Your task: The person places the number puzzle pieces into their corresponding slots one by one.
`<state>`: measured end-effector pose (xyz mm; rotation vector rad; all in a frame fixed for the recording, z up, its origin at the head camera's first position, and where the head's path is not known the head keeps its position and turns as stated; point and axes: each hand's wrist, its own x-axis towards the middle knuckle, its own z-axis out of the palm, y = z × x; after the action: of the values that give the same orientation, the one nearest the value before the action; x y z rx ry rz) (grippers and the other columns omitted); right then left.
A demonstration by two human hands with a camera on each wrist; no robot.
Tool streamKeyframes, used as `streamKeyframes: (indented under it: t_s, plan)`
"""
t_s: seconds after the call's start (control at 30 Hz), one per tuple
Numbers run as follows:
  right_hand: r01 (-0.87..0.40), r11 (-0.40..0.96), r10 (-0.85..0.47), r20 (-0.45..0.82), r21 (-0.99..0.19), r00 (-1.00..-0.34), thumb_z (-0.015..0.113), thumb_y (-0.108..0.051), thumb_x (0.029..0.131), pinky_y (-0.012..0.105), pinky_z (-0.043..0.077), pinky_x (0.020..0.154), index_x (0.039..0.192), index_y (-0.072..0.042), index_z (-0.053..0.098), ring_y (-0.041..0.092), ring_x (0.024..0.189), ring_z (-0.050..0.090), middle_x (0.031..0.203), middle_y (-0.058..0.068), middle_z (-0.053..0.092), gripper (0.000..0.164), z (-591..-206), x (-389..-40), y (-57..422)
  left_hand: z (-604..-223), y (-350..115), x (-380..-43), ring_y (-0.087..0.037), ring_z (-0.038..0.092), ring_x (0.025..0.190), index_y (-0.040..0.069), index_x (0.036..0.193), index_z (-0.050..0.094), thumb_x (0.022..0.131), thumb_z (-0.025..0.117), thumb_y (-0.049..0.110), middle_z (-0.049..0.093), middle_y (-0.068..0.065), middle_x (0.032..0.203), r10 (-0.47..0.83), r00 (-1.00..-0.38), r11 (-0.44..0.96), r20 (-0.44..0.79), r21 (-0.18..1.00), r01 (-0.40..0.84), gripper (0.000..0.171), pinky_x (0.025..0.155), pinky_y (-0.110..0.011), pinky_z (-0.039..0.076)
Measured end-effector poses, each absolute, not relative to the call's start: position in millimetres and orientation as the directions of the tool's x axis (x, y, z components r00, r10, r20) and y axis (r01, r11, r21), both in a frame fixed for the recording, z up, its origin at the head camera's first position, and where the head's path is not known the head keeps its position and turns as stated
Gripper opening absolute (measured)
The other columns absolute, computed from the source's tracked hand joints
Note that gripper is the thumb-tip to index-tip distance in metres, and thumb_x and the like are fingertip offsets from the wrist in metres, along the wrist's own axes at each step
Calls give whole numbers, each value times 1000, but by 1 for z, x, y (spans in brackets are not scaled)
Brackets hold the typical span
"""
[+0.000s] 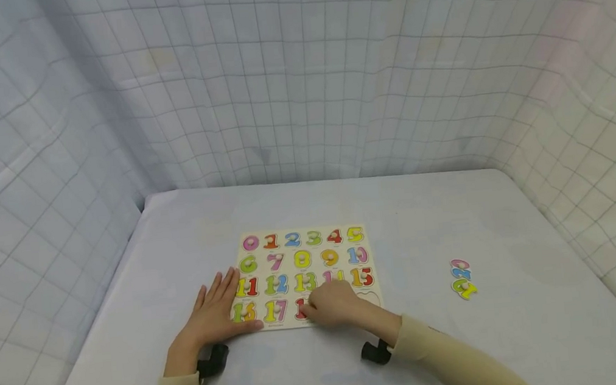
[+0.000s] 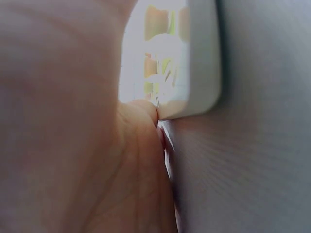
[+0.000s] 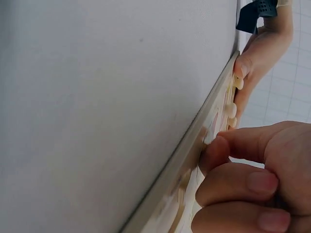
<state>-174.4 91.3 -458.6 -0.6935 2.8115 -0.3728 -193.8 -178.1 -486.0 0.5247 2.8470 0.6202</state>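
A pale wooden number puzzle board (image 1: 292,325) lies on the table, its coloured number pieces with knobs set in rows. My left hand (image 1: 216,310) rests on the board's left edge with fingers spread and straight, thumb along the bottom edge. In the bottom row, my right hand (image 1: 333,303) pinches at a red number piece (image 1: 300,309) beginning with 1; the hand covers the rest of it and its knob. The right wrist view shows the thumb and curled fingers (image 3: 238,184) low against the board. Right of this hand, an unfilled recess (image 1: 368,298) shows.
Two loose number pieces lie close together on the table to the right, one purple and blue (image 1: 461,269), one yellow and green (image 1: 464,289). White cloth (image 1: 426,353) covers the table. Grid-patterned curtains (image 1: 299,95) stand behind and at both sides.
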Motion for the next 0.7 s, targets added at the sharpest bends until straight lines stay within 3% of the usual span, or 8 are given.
streamKeyframes:
  t_s: [0.2, 0.37, 0.53, 0.7]
  plan:
    - [-445, 840, -484, -59, -311, -873, 60, -34, 93, 22, 28, 45, 69, -21, 54, 6, 47, 38, 51, -10, 41, 28, -452, -179, 140, -488, -177, -192, -39, 3, 141, 0, 150, 17, 67, 68, 71, 13, -19, 156, 380, -921, 838, -85, 453, 304, 121, 108, -59, -4]
    - [-425, 856, -467, -88, -296, -880, 68, -27, 88, 23, 34, 48, 86, -20, 61, 6, 53, 42, 59, -11, 46, 11, -437, -181, 204, -488, -177, -192, -39, 3, 141, 0, 150, 16, 67, 67, 71, 12, -18, 156, 378, -922, 840, -85, 451, 303, 121, 108, -58, -4]
    - [-383, 890, -427, -159, -248, -890, 74, -21, 83, 25, 38, 52, 102, -17, 65, 8, 60, 43, 66, -10, 47, 22, -424, -173, 268, -488, -178, -193, -38, 3, 141, 0, 151, 16, 67, 67, 71, 12, -18, 156, 381, -921, 839, -83, 450, 306, 121, 108, -58, -4]
    - [-349, 907, -392, -173, -235, -904, 76, -15, 78, 27, 39, 53, 97, -17, 69, 7, 61, 43, 68, -12, 49, 20, -415, -162, 322, -486, -179, -193, -39, 3, 141, 0, 150, 16, 68, 67, 70, 12, -18, 156, 386, -919, 834, -76, 455, 313, 120, 108, -58, -4]
